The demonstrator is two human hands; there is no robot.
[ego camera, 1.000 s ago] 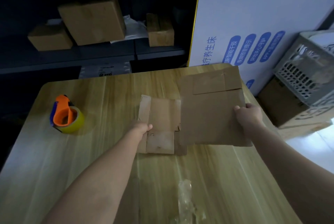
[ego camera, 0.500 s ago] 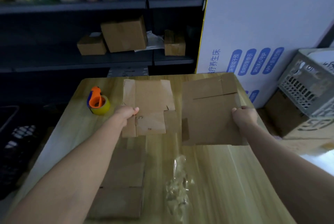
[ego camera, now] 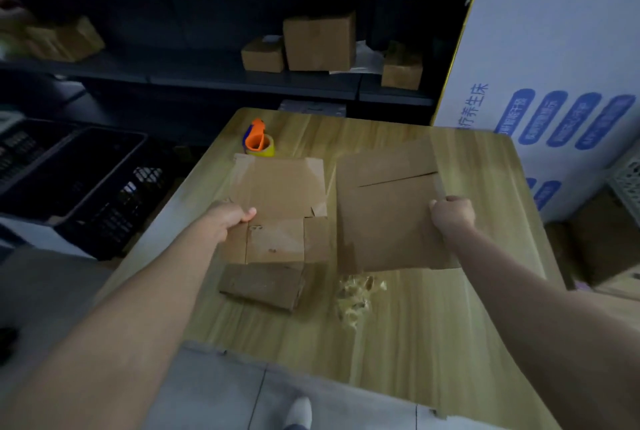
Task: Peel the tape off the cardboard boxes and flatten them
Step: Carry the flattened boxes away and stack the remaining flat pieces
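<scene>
My left hand [ego camera: 230,218] pinches the small flat box [ego camera: 277,194] at nine o'clock, and my right hand [ego camera: 452,216] grips the large flat box [ego camera: 388,218] at three. Both seem tape-free, so stacking comes next.

Blue characters 行养生床 on the white panel [ego camera: 554,31], blue pill labels [ego camera: 561,121] too blurred

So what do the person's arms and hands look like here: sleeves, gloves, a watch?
Both bare. The left hand and right hand wear no gloves; no ring, watch or band shows. The left forearm and right forearm are uncovered up to the frame edge: no sleeve in view.
</scene>
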